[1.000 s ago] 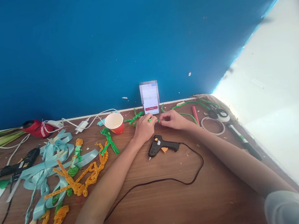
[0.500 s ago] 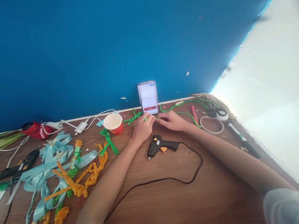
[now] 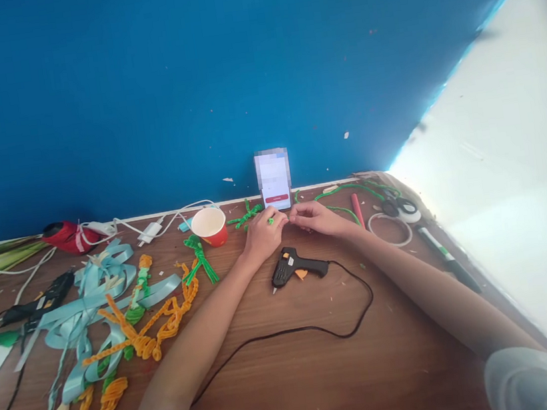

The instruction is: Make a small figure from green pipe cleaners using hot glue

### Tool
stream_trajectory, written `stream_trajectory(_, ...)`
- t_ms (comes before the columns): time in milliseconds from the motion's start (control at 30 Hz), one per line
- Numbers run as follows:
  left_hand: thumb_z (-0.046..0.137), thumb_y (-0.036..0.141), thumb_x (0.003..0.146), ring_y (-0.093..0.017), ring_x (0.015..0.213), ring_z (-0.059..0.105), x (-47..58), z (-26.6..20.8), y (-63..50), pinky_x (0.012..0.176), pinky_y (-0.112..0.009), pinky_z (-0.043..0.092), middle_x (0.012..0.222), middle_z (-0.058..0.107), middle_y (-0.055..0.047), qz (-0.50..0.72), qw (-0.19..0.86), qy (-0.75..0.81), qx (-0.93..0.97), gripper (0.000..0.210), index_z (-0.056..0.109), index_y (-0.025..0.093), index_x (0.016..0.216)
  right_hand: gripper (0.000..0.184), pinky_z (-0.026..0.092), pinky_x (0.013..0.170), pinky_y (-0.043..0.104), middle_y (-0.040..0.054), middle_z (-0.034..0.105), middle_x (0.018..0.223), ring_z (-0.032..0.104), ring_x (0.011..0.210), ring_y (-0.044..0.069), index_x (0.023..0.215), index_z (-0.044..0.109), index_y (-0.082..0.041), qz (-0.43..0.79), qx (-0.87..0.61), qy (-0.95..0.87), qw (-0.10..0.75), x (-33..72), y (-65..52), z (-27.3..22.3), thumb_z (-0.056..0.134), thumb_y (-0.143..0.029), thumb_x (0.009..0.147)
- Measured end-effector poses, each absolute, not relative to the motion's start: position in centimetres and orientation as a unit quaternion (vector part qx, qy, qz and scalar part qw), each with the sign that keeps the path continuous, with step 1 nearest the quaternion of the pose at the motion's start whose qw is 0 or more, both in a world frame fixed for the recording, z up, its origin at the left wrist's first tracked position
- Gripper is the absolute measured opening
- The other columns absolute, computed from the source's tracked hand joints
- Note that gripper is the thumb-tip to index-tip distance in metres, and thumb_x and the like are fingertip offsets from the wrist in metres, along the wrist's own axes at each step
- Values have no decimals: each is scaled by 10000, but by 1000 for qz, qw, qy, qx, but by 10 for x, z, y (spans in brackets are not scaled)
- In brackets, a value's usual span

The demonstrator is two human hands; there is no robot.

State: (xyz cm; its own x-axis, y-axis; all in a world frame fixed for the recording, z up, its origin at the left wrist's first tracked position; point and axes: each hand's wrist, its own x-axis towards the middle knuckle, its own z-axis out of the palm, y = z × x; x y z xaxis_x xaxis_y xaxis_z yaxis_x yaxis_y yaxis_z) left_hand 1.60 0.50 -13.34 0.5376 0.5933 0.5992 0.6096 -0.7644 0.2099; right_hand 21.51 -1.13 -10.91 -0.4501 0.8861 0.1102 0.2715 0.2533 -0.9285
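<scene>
My left hand (image 3: 263,234) is closed, and a bit of green pipe cleaner (image 3: 270,221) pokes out between its fingers. My right hand (image 3: 318,219) pinches with thumb and forefinger, its tips meeting those of the left; the thin green piece between them is mostly hidden. Behind my right hand a long green strand (image 3: 352,186) curves off to the right. Just below both hands lies a black glue gun (image 3: 292,266), nozzle towards me on the left. Beside my left hand are a green knotted figure (image 3: 200,258) and another green knotted piece (image 3: 247,215).
A phone (image 3: 274,178) leans on the blue wall. Left are a paper cup (image 3: 210,225), blue ribbon (image 3: 89,303), orange twisted stems (image 3: 145,343) and a second glue gun (image 3: 39,303). Right are a red stick (image 3: 357,209), a tape ring (image 3: 392,243), scissors (image 3: 405,209) and a marker (image 3: 446,256).
My right hand has lifted and turned slightly, its fingers more arched, and now covers part of the green strand behind it. The left hand stays nearly in place; the whole view shifts slightly.
</scene>
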Motion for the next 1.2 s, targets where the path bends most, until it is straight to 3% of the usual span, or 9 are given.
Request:
stream_trajectory(133,381,304,991,-156,758,559,16,-134,4,690,-285,406,881,602,-55,-314,2,-347,-884,309,633,182,860,227,293,568,251,-22,516,611,421,565,105,746,598,-157,284,-431,-795,320,214,-13,-110,515,-303,899)
stream_trajectory(300,394,291,979,-156,728,572,14,-133,3,636,-285,387,883,606,-56,-284,-18,-365,-886,290,625,187,838,234,185,562,306,53,602,689,427,606,138,746,602,-147,-41,-401,-893,203,212,-20,-110,438,-157,912)
stream_trajectory(433,398,274,976,-158,751,578,13,-131,4,655,-280,405,883,612,-50,-303,-49,-377,-874,267,608,191,834,286,184,577,323,86,620,728,467,668,168,801,616,-141,-154,-354,-908,163,213,-20,-115,374,-128,952)
stream_trajectory(567,394,304,986,-158,787,590,14,-131,3,691,-277,423,903,618,-50,-318,-57,-379,-867,273,616,195,872,326,195,572,314,77,633,733,496,668,166,803,609,-157,-126,-416,-878,202,215,-18,-121,371,-270,995)
stream_trajectory(700,368,328,1000,-155,818,602,16,-131,3,718,-275,428,938,620,-45,-321,-37,-384,-865,299,627,203,919,283,232,574,284,59,658,764,518,651,159,941,630,-164,-35,-484,-833,265,214,-19,-124,441,-374,969)
stream_trajectory(967,395,321,993,-156,884,619,18,-132,2,736,-263,452,997,622,-49,-314,-20,-359,-879,259,623,206,1038,217,290,593,244,8,587,673,466,576,122,815,601,-173,125,-457,-831,292,213,-17,-121,442,-261,932)
stream_trajectory(1200,464,281,953,-176,919,627,17,-133,2,734,-279,471,1018,626,-60,-293,-31,-344,-892,187,608,192,1032,190,277,584,246,-1,563,648,436,565,120,776,590,-176,134,-456,-834,279,212,-17,-122,453,-227,896)
